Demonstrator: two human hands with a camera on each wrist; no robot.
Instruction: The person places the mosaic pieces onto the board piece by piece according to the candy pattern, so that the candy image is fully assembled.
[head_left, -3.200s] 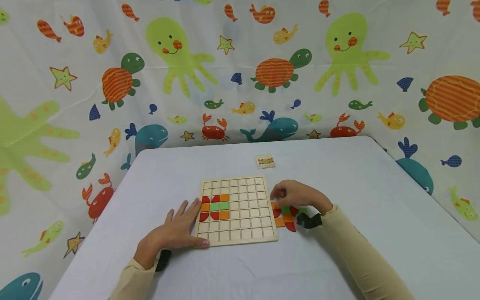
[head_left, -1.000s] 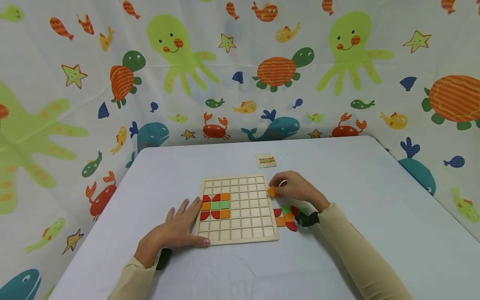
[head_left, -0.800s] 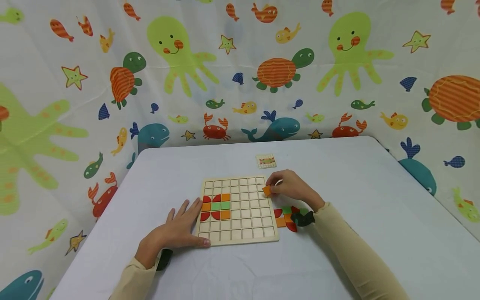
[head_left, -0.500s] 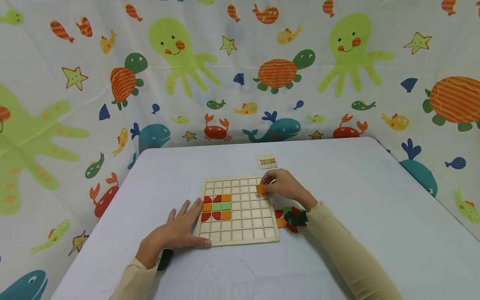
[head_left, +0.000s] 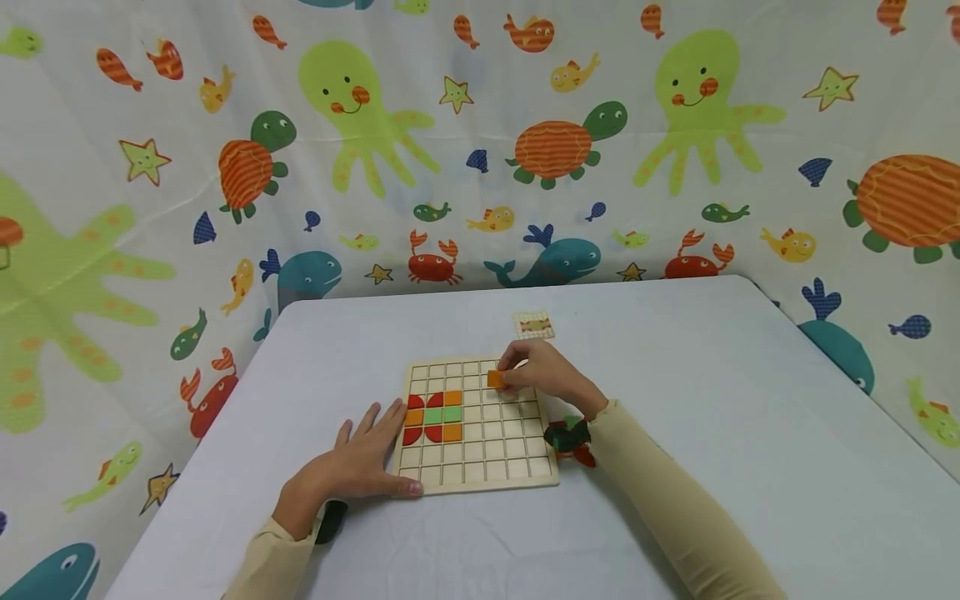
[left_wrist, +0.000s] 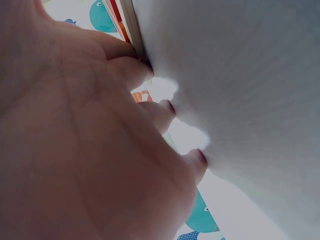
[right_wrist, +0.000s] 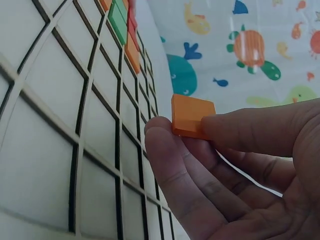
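A square wooden grid board [head_left: 480, 475] lies on the white table, with red, orange and green tiles [head_left: 433, 415] set in its left-hand cells. My right hand [head_left: 551, 371] pinches an orange square tile [right_wrist: 192, 115] between thumb and fingers, above the board's upper part. In the right wrist view that tile is tilted and apart from the grid. My left hand [head_left: 348, 467] lies spread at the board's left edge, its fingers straight on the table and its thumb at the lower left corner. The left wrist view shows its palm [left_wrist: 75, 135] and fingertips down on the cloth.
Loose red, orange and green tiles [head_left: 585, 456] lie right of the board, partly hidden by the right wrist's black band [head_left: 566, 436]. A small patterned card [head_left: 533, 324] lies beyond the board. Behind the table [head_left: 675, 350] hangs a curtain printed with sea animals [head_left: 465, 100].
My right hand has picked the orange tile from the loose ones on the right and carried it leftward over the upper part of the board. My left hand has stayed at the board's edge.
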